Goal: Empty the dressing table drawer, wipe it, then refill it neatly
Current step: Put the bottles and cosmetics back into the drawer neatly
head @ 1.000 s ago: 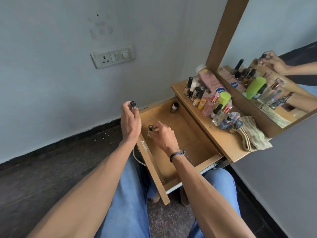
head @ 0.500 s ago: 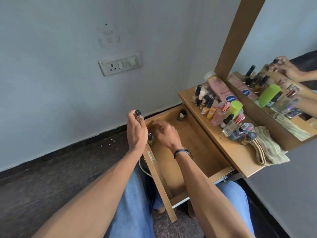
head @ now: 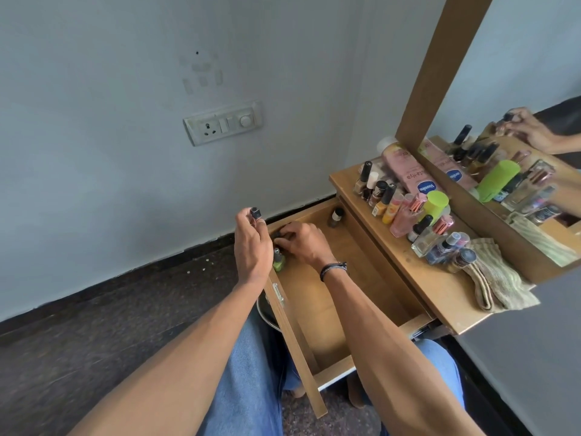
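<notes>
Drawer (head: 317, 309) refill, corner row.
Left hand (head: 251, 247) pinched a capped bottle (head: 255, 213); right hand (head: 301, 243) gripped a dark bottle (head: 278, 236) by the green bottle (head: 278, 263), best set upright, snug.

A white switch plate (head: 222, 122) sits on the pale wall (head: 94, 158) above dark floor (head: 63, 335).

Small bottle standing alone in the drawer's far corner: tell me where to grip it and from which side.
Pinch the small bottle by its cap, coming from above and slightly from the drawer's open middle. It stands upright, tucked close to the far wall and the dressing table's edge, so those sides look cramped while its top stands free.
</notes>
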Available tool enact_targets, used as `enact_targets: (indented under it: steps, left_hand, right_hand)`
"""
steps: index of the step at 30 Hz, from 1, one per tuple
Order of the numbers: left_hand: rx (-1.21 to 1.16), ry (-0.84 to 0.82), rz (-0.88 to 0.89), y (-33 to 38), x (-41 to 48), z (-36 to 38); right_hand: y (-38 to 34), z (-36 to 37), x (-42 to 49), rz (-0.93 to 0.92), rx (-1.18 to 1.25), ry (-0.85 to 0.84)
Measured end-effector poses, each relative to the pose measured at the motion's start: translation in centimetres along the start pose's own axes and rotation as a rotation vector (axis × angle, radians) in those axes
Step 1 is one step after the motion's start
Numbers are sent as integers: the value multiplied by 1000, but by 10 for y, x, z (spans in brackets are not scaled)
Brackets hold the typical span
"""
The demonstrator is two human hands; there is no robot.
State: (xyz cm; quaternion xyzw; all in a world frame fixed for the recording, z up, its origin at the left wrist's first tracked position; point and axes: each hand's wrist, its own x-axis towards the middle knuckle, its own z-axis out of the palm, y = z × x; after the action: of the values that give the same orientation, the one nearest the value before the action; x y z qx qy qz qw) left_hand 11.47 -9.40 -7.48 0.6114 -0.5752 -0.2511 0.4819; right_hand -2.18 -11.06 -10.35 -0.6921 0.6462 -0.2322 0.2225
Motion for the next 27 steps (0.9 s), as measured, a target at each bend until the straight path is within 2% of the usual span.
enact_targets:
  steps: [10, 14, 17, 20, 27]
  left_hand:
    - [4, -16, -2, 0, 0, 0]
    - [-11, -11, -4, -2, 0, 1]
    - [-10, -9, 1, -2, 0, 1]
    - [-15, -16, -7, -2, 0, 1]
    - [-26, -19, -8, 0, 0, 0]
  right_hand:
    - [13, -4, -8, 70, 113, 53]
    - [18, 2, -29, 183, 229, 119]
    - [21, 10, -48, 229, 200, 29]
    - [9, 19, -59, 190, 122, -87]
    - [-12, 31, -47, 226, 10, 13]
